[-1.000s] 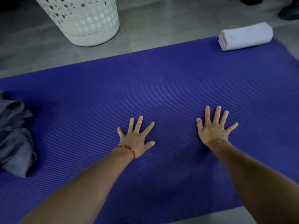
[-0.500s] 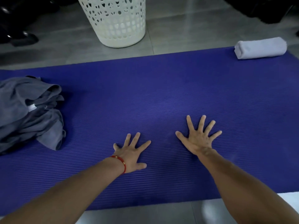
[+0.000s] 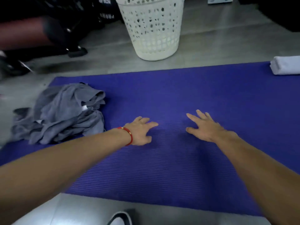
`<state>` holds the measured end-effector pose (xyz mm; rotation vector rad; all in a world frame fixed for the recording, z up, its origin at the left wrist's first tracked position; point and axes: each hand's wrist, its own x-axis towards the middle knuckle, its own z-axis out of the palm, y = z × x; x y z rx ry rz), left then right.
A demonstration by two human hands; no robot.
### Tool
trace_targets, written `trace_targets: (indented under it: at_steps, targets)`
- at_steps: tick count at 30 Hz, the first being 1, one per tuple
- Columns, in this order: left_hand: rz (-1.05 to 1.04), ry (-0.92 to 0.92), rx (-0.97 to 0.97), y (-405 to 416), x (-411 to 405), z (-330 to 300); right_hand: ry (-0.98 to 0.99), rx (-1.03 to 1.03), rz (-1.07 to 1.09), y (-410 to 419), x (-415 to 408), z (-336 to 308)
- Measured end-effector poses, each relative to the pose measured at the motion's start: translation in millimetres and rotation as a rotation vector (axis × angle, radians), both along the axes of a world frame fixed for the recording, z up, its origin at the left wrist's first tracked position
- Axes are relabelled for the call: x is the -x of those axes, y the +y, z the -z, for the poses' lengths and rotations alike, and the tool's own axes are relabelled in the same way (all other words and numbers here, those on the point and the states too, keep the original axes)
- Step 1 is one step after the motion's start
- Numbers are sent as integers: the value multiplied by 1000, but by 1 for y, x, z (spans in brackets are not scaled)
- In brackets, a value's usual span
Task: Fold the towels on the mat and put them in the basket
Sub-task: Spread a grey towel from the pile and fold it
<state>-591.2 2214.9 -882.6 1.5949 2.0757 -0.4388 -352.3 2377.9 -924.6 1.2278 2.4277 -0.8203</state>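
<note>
A crumpled heap of grey towels (image 3: 65, 112) lies on the left end of the blue mat (image 3: 194, 95). A folded white towel (image 3: 285, 67) sits at the mat's far right corner. Beyond the mat's far edge stands the white perforated basket (image 3: 154, 28) on the floor. My left hand (image 3: 141, 132), with a red bracelet at the wrist, is over the middle of the mat, just right of the grey heap, fingers loosely bent and holding nothing. My right hand (image 3: 203, 127) is beside it, fingers extended and empty.
Grey tiled floor (image 3: 105, 62) surrounds the mat. Dark furniture and a black chair base (image 3: 73, 49) stand at the back left. A shoe tip (image 3: 120, 218) shows at the bottom edge, on the floor in front of the mat.
The view has swung left, bringing the grey heap and basket further into sight. Both hands have gone from flat and spread on the mat to looser, angled leftward.
</note>
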Motion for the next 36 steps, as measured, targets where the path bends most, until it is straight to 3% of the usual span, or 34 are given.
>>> trace_targets:
  at_steps: [3,6,12,15,17,19,21,27,30,33,36]
  targets:
    - [-190,47,-149,-4,50,-1,215,41,-82,-21,54,-37]
    - [-396,138,-180,-30,108,2,280,46,-233,-53,92,-67]
    - [-519,471,-113,-77,227,9,17,-142,-668,-93,138,-105]
    - [-607,390,-53,-93,254,17,-105,-153,-711,-98,158,-110]
    - [-648,333,-135,-102,261,17,-195,-148,-724,-99,170,-112]
    - [-601,339,-348,-110,266,14,-211,-172,-752,-102,179,-117]
    - [-461,324,-576,-112,262,4,-98,-201,-697,-105,183,-121]
    - [-43,-77,-1062,-73,181,-61,374,-130,-333,-97,198,-123]
    - [135,-277,-1092,-51,130,-97,504,71,-219,-84,212,-128]
    - [146,-354,-1083,-39,99,-129,455,187,-219,-69,208,-127]
    - [101,-285,-987,-34,102,-136,493,-9,-123,-43,183,-119]
